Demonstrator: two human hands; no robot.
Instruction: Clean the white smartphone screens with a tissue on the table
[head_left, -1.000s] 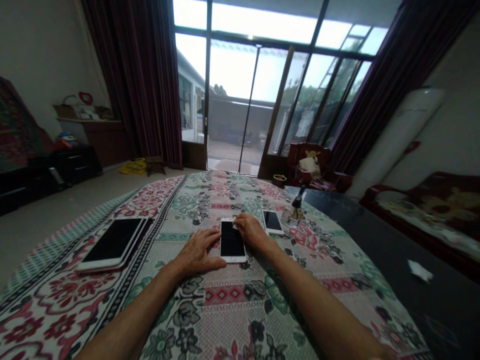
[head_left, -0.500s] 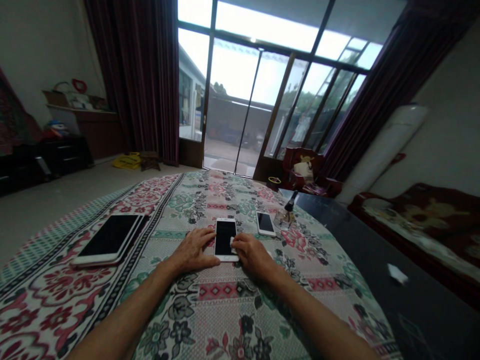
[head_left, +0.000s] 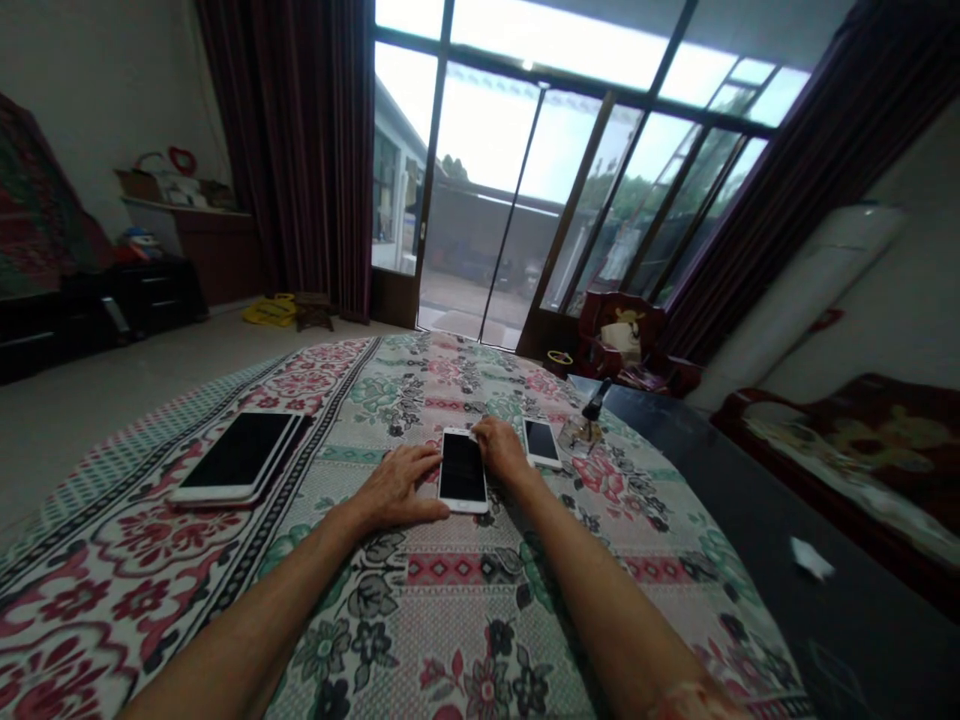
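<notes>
A white smartphone (head_left: 463, 470) with a dark screen lies face up on the patterned tablecloth in front of me. My left hand (head_left: 401, 485) steadies it from the left, fingers against the side edge and thumb at the near left corner. At the phone's top right corner, my right hand (head_left: 501, 448) has its fingers closed on a small white tissue, mostly hidden beneath them. Just right of that hand lies a smaller white phone (head_left: 541, 442). Behind it stands a clear glass bottle (head_left: 581, 435) with a black top.
Tablets (head_left: 236, 458) lie stacked at the left of the table. A dark tabletop (head_left: 720, 470) adjoins on the right, with a crumpled white tissue (head_left: 811, 558) on it. Wooden seats (head_left: 622, 335) stand beyond, near the glass doors.
My right hand has moved up the phone's right side, from the lower screen to the top right corner. My left hand stays at the left edge. The view has shifted slightly.
</notes>
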